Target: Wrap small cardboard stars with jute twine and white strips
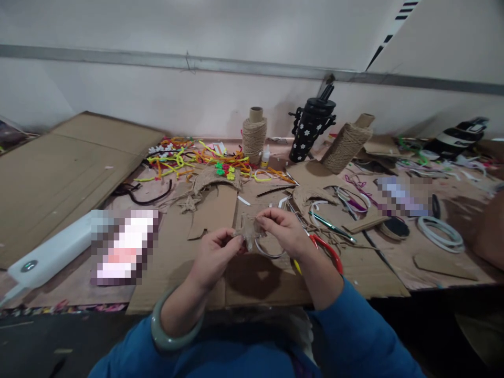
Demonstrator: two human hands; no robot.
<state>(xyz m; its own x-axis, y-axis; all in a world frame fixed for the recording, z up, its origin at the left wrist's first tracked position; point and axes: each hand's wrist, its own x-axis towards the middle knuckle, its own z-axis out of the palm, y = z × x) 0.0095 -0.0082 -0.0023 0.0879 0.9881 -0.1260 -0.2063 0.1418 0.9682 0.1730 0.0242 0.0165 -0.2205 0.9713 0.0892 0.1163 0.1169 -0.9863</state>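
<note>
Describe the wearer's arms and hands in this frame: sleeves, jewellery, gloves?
Both hands are bare, no gloves. The left hand has a thick, smooth, pale grey-green bangle around the wrist, with the blue sleeve pushed back behind it. The right hand comes out of a plain blue sleeve that reaches close to the wrist. No rings, watch or markings can be made out.

A plain pale wall [165, 100] faces me, with a grey metal rail [157, 59] running right across it. Above, a slanted white panel [452, 37] cuts in at the upper right, dark slots along its edge. The low work table [433, 262] stretches wide, with a big flat cardboard sheet [59, 168] on my left. Dark floor [39, 341] below. Light is soft and even.
</note>
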